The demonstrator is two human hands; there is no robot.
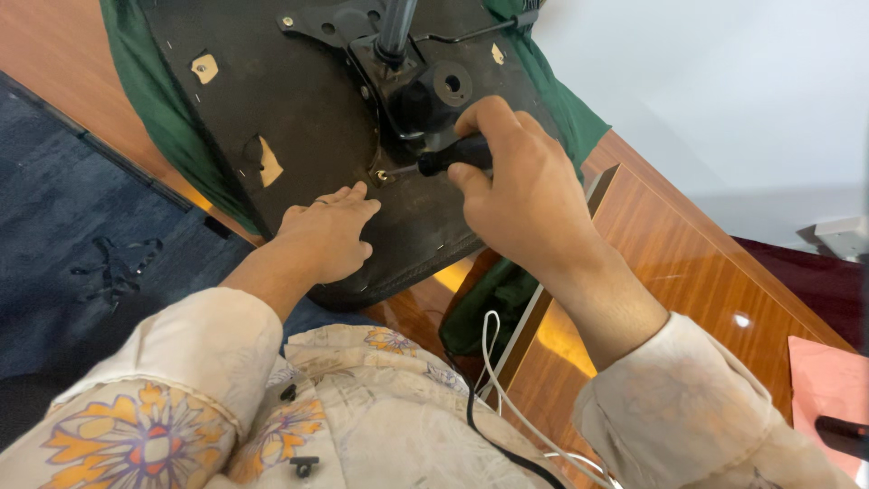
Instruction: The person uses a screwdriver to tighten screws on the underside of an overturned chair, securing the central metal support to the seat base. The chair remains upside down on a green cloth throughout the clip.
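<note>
My right hand (pixel 520 195) is closed around the black handle of a screwdriver (pixel 453 156), and its thin shaft runs left to a small screw (pixel 381 176) in the underside of an upturned chair seat (pixel 299 100). The fingers (pixel 484 118) wrap fully over the handle, thumb underneath. My left hand (pixel 323 237) lies open and flat on the seat's black underside just below and left of the screw, fingers spread, gripping nothing, only pressing.

The seat is tilted on the edge of the wooden tabletop (pixel 688 263), with green fabric (pixel 154 118) wrapped round its edges and a black metal mounting bracket (pixel 407 81) with a post above the screw. I judge the seat to be stiff and fairly heavy, likely to rock on that edge, so a flat palm on the board is the sound place to steady it. The screwdriver is light and rigid; its handle looks smooth, so it wants a full, firm grip.
</note>
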